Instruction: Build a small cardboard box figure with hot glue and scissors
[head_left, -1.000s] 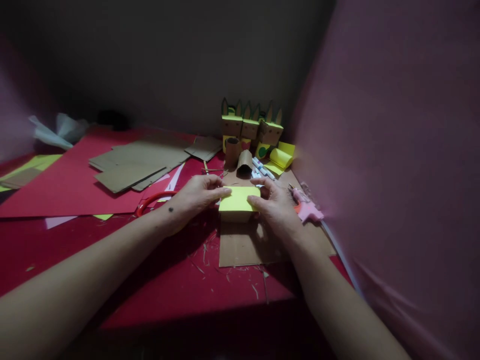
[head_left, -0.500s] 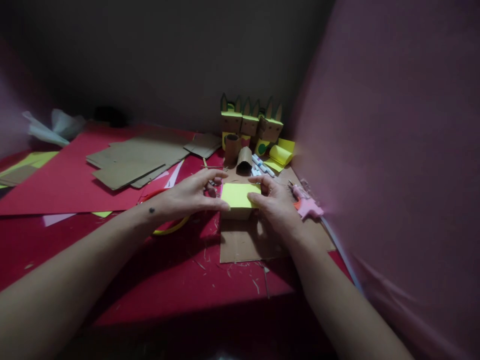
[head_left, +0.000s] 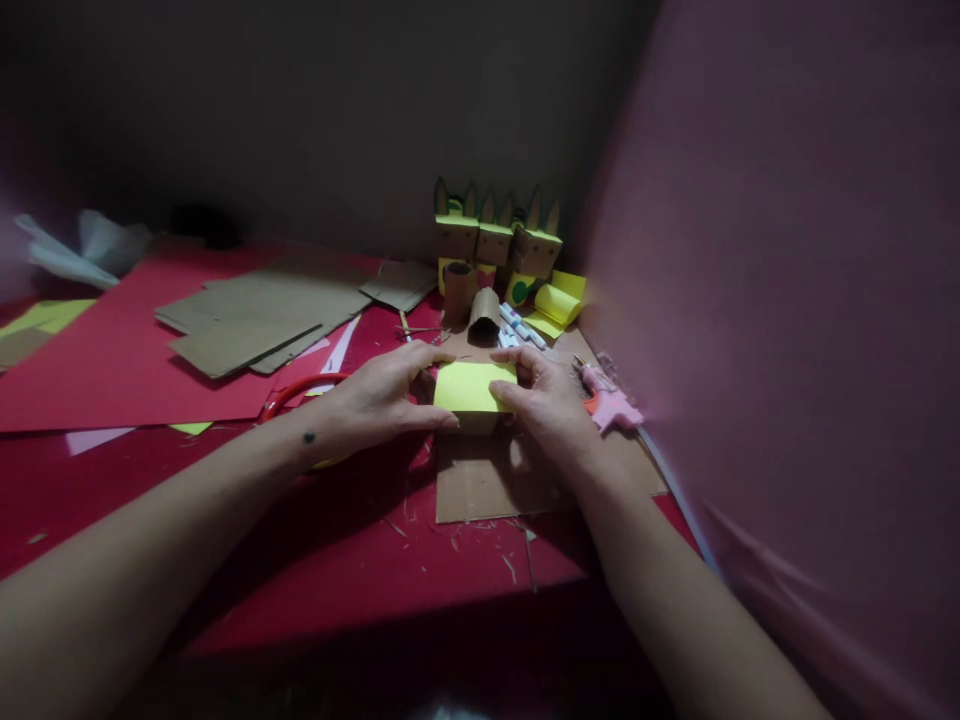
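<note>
Between my two hands is a small rectangle of yellow paper (head_left: 472, 388), its left end curving slightly downward. A dim upright face shows just under its front edge; I cannot tell what it belongs to. My left hand (head_left: 390, 390) grips the paper's left end, thumb at the near corner and fingers at the far side. On the right end, my right hand (head_left: 536, 385) rests its thumb on top, with the forefinger along the far edge. Below them lies a cardboard sheet (head_left: 480, 490). Red- and yellow-handled scissors (head_left: 300, 388) lie partly hidden behind my left wrist.
Cardboard tubes (head_left: 484, 315), markers (head_left: 521, 328) and curled yellow paper (head_left: 559, 303) lie beyond my hands. Several eared cardboard figures (head_left: 495, 240) stand at the back. A pink glue gun (head_left: 616, 405) is at right. Flat cardboard pieces (head_left: 247, 330) cover red card (head_left: 90, 370) at left.
The view has shifted slightly, so most things sit a little further left. The yellow paper's left end now bends down more. Both hands keep nearly the same hold.
</note>
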